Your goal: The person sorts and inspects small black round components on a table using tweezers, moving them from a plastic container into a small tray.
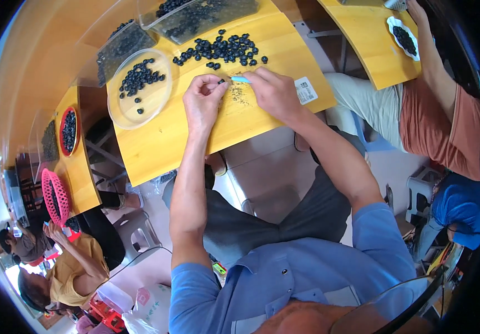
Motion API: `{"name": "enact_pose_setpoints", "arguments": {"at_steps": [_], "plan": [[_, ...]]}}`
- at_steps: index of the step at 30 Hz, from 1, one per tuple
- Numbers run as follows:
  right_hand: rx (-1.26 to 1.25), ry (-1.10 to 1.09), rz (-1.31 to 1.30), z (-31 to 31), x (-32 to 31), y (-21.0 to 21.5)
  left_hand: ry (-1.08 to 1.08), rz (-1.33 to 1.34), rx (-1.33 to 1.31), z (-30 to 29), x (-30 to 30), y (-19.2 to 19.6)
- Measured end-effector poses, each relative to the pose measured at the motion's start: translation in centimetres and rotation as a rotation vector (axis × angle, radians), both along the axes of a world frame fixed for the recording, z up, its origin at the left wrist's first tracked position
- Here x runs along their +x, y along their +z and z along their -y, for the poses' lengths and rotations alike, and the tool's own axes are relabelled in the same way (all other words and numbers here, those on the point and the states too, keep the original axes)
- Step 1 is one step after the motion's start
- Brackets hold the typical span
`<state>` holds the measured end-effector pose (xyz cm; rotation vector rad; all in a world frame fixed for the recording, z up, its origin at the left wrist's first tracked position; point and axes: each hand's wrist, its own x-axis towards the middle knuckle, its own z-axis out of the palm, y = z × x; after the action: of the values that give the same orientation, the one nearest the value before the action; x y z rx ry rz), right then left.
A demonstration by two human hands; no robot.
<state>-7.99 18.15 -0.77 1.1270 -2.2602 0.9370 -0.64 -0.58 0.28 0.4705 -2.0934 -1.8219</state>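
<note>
Dark bead (221,82) pinched in left hand (202,103), beside blue tool (240,79) gripped by right hand (275,92).

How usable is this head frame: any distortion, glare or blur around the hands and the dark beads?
Head view: strong fisheye, the table edges bow and black corners ring the frame. Light is even and bright, with soft glare on the clear dish. The left hand, right hand and beads are sharp; the pale blue tool is small but readable. The people at the rim are stretched.
</note>
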Motion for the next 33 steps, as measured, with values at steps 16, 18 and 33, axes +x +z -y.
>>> {"name": "enact_pose_setpoints", "arguments": {"at_steps": [16, 18, 33], "plan": [[0.085, 0.036, -0.067, -0.2, 0.5, 0.4, -0.017, -0.124, -0.104, -0.7, 0.3, -0.1], [0.078, 0.035, -0.105, -0.1, 0.5, 0.5, -0.019, -0.123, -0.137, -0.6, 0.3, 0.0], [0.081, 0.03, -0.06, -0.1, 0.7, 0.5, -0.036, -0.101, -0.091, -1.0, 0.8, 0.3]]}}
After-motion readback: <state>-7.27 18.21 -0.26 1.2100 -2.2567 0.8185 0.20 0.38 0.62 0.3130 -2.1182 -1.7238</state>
